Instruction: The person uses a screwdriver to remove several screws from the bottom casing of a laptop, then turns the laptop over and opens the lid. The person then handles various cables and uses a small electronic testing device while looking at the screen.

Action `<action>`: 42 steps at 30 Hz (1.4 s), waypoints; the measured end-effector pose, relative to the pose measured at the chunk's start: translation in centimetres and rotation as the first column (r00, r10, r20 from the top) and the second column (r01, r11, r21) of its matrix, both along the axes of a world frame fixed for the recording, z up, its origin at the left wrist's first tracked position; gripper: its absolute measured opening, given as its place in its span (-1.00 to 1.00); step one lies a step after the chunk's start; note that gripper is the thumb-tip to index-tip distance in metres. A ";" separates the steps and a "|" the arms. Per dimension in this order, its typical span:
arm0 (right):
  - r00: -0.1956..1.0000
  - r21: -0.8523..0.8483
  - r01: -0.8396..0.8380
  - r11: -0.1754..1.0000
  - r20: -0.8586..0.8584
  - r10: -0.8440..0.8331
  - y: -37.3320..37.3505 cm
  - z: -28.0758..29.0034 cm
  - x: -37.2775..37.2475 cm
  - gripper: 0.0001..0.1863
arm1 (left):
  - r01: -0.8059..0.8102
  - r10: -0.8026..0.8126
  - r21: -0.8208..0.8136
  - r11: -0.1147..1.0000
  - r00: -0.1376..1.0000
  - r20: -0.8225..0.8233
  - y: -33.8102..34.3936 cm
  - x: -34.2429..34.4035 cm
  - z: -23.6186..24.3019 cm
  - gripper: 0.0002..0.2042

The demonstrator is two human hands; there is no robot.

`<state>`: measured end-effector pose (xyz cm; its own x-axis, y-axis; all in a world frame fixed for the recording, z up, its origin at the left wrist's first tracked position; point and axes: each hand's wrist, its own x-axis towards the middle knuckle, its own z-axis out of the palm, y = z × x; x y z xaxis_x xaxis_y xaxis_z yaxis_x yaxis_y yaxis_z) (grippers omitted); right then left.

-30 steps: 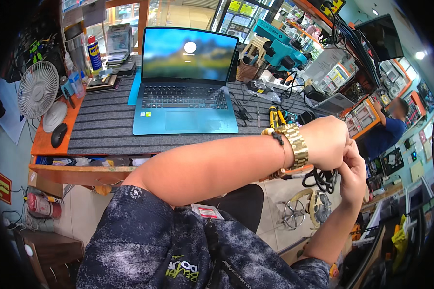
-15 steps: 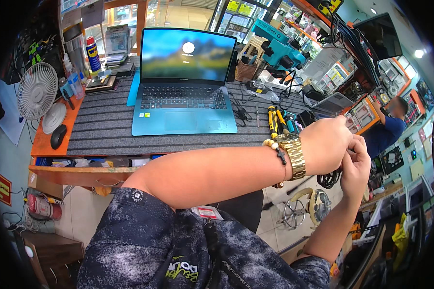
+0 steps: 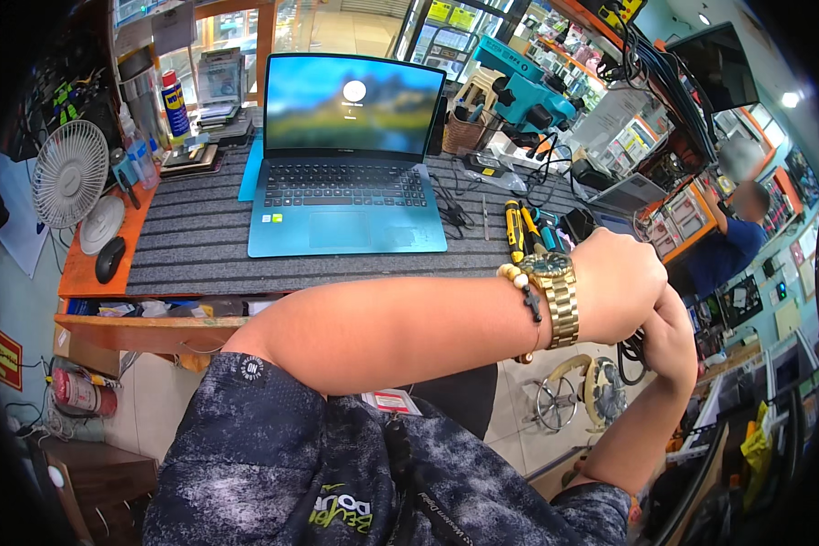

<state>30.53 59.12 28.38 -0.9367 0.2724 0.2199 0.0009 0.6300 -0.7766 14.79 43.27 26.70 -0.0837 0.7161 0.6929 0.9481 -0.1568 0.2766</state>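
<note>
My left arm crosses in front of me; my left hand [image 3: 621,287], with a gold watch [image 3: 562,300] and beaded bracelet [image 3: 519,280], has its fingers curled, their tips and whatever they hold hidden. Just below and right of it, my right hand [image 3: 669,337] is closed on a coiled black cable [image 3: 633,355] that hangs behind both hands. Beyond my hands, an open blue laptop [image 3: 348,233] with a lit screen rests on a grey striped mat [image 3: 182,237]. Yellow screwdrivers [image 3: 515,227] and small tools lie to its right.
Left are a fan [image 3: 68,173], black mouse [image 3: 110,259] and spray can [image 3: 175,105]. Chargers [image 3: 484,166] and a teal apparatus [image 3: 528,86] stand behind the tools. Below are a drawer [image 3: 146,328] and stool [image 3: 560,400]. A person in blue [image 3: 737,241] is at right, beside a blurred head [image 3: 740,156].
My hands have shifted a little right; the left rose slightly in the last half second and the right's fingers are more tucked behind it. A blurred head has appeared behind the person in blue.
</note>
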 end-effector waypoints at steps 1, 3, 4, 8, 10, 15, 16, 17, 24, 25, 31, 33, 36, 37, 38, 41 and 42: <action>0.998 -0.107 0.006 0.994 0.063 0.000 1.4 -0.2 0.2 -0.69 | -0.010 0.007 -0.037 0.999 0.997 -0.076 -0.2 0.1 0.1 -0.91; 1.000 -0.250 0.021 0.968 -0.001 -0.022 1.7 -1.0 -0.1 -0.67 | 0.002 0.006 0.051 0.999 0.989 -0.149 0.1 0.3 -0.8 -0.93; 0.989 -0.317 0.102 0.943 -0.069 -0.130 1.1 -1.4 -0.2 -0.70 | 0.019 0.012 0.138 0.990 0.975 -0.221 0.2 0.3 -1.3 -0.94; 0.993 -0.404 -0.077 0.911 -0.112 0.034 1.4 -0.9 -0.2 -0.88 | 0.027 0.103 0.316 0.948 0.915 -0.390 0.1 0.0 -3.3 -0.88; 0.994 -0.387 0.002 0.922 -0.098 -0.043 0.0 -0.5 -0.5 -0.89 | 0.040 0.118 0.325 0.945 0.884 -0.453 -0.3 -0.5 -4.4 -0.87; 0.995 -0.302 -0.024 0.953 -0.104 -0.008 -0.4 -1.3 0.0 -0.86 | 0.255 -0.133 0.374 0.892 0.937 -0.322 0.4 -2.2 -4.7 -0.86; 0.991 -0.315 -0.036 0.948 -0.133 -0.007 -1.2 -1.2 -0.3 -0.85 | 0.269 -0.237 0.370 0.889 0.963 -0.131 0.2 -2.5 -4.4 -0.83; 0.994 -0.360 -0.012 0.933 -0.106 -0.029 -2.0 -0.9 -0.6 -0.84 | 0.271 -0.280 0.223 0.936 0.960 0.009 -0.7 -3.1 -3.5 -0.74; 0.983 -0.448 -0.155 0.881 -0.154 0.095 -0.8 -1.1 0.0 -0.76 | 0.359 -0.347 -0.268 0.894 0.933 0.092 -1.5 -4.5 0.1 -0.63; 0.983 -0.449 -0.157 0.880 -0.158 0.094 -0.5 -1.1 -0.1 -0.76 | 0.358 -0.347 -0.272 0.893 0.934 0.089 -1.2 -4.6 -0.5 -0.63; 0.966 -0.574 -0.236 0.784 -0.048 0.256 1.0 -2.0 0.4 -0.42 | 0.493 -0.379 0.171 0.853 0.811 -0.446 0.2 -3.9 -2.8 -0.61; 0.899 -0.496 -0.379 0.782 0.005 0.439 4.2 -3.4 0.7 -0.32 | 0.498 -0.382 0.142 0.855 0.792 -0.476 0.5 -3.3 -2.9 -0.61; 0.916 -0.556 -0.384 0.737 -0.131 0.378 5.1 -3.8 -0.5 -0.26 | 0.462 -0.369 0.133 0.877 0.823 -0.431 0.2 -3.7 -2.2 -0.62; 0.908 -0.669 -0.418 0.615 -0.275 0.317 6.1 -4.8 -1.0 -0.23 | 0.418 -0.318 0.185 0.889 0.856 -0.407 0.3 -4.0 -1.8 -0.63; 0.881 -0.739 -0.473 0.480 -0.406 0.243 7.2 -6.0 -1.7 -0.19 | 0.368 -0.265 0.239 0.898 0.888 -0.375 0.4 -4.3 -1.6 -0.64; 0.897 -0.680 -0.417 0.603 -0.416 0.152 7.7 -9.4 -0.9 -0.30 | 0.258 -0.241 0.306 0.917 0.966 -0.092 0.8 -4.1 -0.2 -0.71; 0.896 -0.652 -0.411 0.637 -0.419 0.149 7.7 -11.0 -1.1 -0.34 | 0.228 -0.233 0.280 0.932 0.972 -0.019 0.7 -4.2 0.3 -0.71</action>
<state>29.45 66.85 17.41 -0.9137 0.1999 0.3539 -0.3899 -0.1852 -0.9020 10.62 43.98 26.97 0.0491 0.4956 0.8671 0.8729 -0.4432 0.2039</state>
